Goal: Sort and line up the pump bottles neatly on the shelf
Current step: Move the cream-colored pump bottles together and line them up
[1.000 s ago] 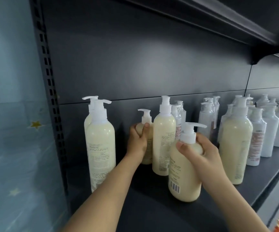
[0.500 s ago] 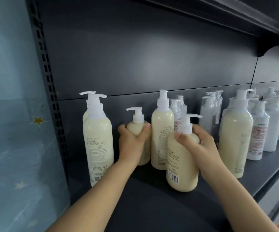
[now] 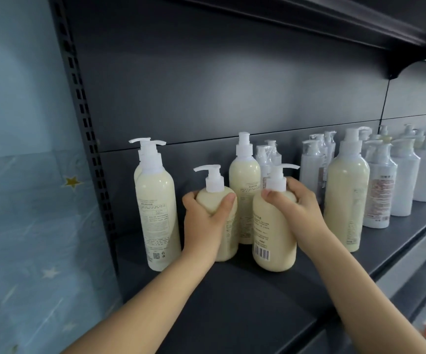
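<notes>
Brought forward and leftward since the earlier frame, the short cream bottle point(image 3: 215, 200) is now seen upright on the dark shelf point(image 3: 232, 302), in front of the middle tall bottle point(image 3: 244, 185) and near the left pair of tall bottles point(image 3: 155, 208). White wrapped bottles point(image 3: 406, 180) are ranged to the right, beyond another tall cream bottle point(image 3: 347, 195). A barcoded cream bottle point(image 3: 273, 238) is stood just beside the short one. Its shoulder is clasped by the right grip point(image 3: 301, 210), fingers curled round it; the short bottle's shoulder is clasped likewise by the left grip point(image 3: 201, 226).
</notes>
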A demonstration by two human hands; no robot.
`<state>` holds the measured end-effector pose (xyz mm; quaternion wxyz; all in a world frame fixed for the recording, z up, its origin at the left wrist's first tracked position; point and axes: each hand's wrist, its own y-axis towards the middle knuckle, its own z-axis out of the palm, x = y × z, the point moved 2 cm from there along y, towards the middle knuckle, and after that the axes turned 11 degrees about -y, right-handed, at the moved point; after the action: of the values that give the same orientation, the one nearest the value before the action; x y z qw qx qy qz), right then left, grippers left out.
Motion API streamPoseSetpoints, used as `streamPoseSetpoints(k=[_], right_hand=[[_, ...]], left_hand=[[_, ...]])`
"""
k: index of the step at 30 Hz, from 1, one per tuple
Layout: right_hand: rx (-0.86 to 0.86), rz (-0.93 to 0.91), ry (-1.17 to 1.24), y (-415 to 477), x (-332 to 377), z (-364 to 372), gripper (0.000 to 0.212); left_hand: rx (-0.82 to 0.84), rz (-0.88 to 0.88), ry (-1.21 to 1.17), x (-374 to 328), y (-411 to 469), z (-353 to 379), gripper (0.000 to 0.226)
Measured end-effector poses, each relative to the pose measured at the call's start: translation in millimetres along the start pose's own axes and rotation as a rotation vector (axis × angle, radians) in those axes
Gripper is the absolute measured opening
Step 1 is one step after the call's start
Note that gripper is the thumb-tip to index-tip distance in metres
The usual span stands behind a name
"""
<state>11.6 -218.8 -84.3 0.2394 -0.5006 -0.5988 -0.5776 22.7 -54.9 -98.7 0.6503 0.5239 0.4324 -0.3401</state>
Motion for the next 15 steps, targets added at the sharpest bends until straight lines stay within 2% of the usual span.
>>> streamPoseSetpoints(k=[3, 7, 11, 15], right_hand=[[-0.016, 0.008, 0.020, -9.1, 5.6, -6.0, 0.022], [-0.069, 0.000, -0.010, -27.8, 10.5, -20.4, 0.005], [-0.159, -0.003, -0.095, -48.2, 18.7, -39.2, 0.010], [-0.187, 0.002, -0.116, -61.4, 27.6, -64.0, 0.012]], left_hand=[[0.042, -0.006, 0.023, -8.9, -16.2, -6.5, 0.049], [0.090, 0.025, 0.023, -20.9, -34.0, -13.1, 0.046], [0.163, 0.005, -0.007, -36.6, -46.8, -12.4, 0.041], [0.246, -0.011, -0.049, -52.3, -60.7, -2.5, 0.025]])
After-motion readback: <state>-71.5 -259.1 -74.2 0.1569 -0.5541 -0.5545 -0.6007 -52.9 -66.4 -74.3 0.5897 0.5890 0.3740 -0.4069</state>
